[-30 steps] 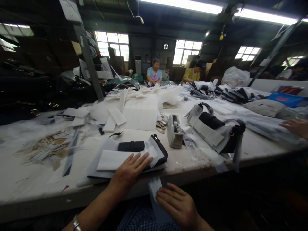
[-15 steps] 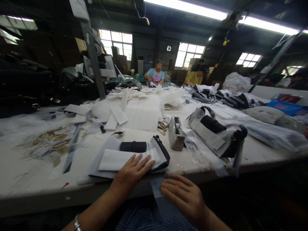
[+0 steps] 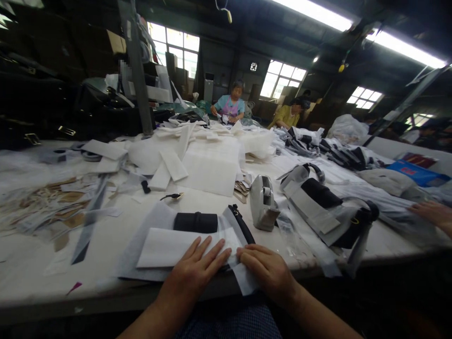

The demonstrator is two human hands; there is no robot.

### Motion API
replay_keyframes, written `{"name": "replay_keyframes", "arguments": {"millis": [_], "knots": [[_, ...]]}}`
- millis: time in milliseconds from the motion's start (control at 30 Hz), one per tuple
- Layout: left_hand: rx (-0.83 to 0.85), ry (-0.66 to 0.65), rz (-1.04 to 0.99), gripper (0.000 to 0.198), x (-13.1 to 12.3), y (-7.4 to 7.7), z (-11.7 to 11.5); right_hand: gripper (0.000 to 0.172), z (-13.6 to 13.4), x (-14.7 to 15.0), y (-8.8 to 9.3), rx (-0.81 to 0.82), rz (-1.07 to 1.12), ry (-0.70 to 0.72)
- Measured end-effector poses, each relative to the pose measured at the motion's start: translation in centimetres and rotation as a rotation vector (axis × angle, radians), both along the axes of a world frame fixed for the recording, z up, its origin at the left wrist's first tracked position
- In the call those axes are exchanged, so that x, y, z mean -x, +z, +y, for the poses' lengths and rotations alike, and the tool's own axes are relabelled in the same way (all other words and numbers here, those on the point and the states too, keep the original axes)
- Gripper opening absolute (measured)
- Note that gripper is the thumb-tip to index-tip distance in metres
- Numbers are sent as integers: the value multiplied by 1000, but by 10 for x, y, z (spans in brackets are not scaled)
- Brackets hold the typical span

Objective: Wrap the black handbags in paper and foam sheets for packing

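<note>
One tape dispenser (image 3: 263, 202) and wrapped bag (image 3: 319, 195) sit beyond the right hand (image 3: 269, 272).

The single head-worn camera looks forward and down across the desk (image 3: 52, 263). It sits close above the near edge. The workshop's far windows (image 3: 282, 77) fill the background.

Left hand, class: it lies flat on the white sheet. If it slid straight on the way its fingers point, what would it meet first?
Probably the black zipper edge of the wrapped bag, just past the left hand; the tape dispenser stands further along that line. Depth is unclear.
</note>
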State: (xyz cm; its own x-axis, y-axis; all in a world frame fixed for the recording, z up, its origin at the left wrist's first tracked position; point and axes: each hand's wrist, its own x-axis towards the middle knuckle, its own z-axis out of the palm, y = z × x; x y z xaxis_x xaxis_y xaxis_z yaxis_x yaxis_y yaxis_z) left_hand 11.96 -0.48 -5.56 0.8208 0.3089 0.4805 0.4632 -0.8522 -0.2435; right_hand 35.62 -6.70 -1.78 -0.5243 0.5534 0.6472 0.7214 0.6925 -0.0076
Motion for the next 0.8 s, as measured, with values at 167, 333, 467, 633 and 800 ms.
{"name": "replay_keyframes", "arguments": {"millis": [167, 333, 467, 633, 800], "knots": [[-36, 3, -14, 48, 1, -2, -1, 24, 0, 4, -6, 35, 114, -14], [-63, -5, 10, 50, -1, 2, -2, 25, 3, 3, -16, 93, 203, 3], [-49, -43, 34, 48, 0, 4, 1, 22, 3, 1, -24, 140, 292, -55], [-19, -39, 22, 46, 0, 3, 1, 24, 3, -1, -18, 296, 347, -47], [1, -29, 26, 46, -1, 5, 1, 21, -3, -2, -3, 146, 274, 25]]}}
